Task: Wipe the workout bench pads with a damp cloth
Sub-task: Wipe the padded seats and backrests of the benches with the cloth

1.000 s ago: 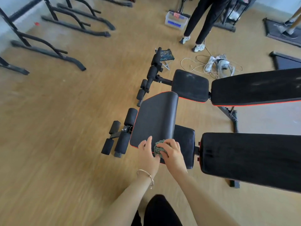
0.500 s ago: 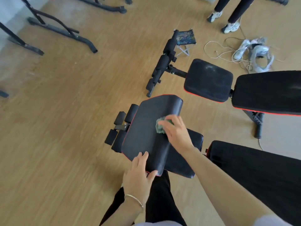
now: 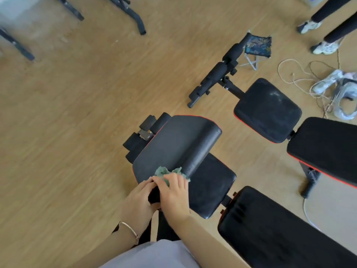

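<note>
A pale wood-grain floor (image 3: 77, 113) spreads under two black workout benches with red piping, the near bench (image 3: 280, 229) matte and the far bench (image 3: 328, 147) with a dust-streaked seat. On the near one a smooth, curved pad (image 3: 173, 144) stands tilted above the flat seat pad (image 3: 210, 186). The left hand (image 3: 138, 202) grips the curved pad's near corner, fingers wrapped round its edge. The right hand (image 3: 173, 194) curls its fingers over a crumpled, fuzzy green cloth (image 3: 164, 172), pressing it against that pad's near end. A thin metal bracelet (image 3: 129, 229) circles the left wrist.

Gym: padded workout bench (image 3: 179, 144) beside 2nd bench (image 3: 268, 111), black equip frames (image 3: 135, 16) on wood-look floor (image 3: 77, 113).
</note>
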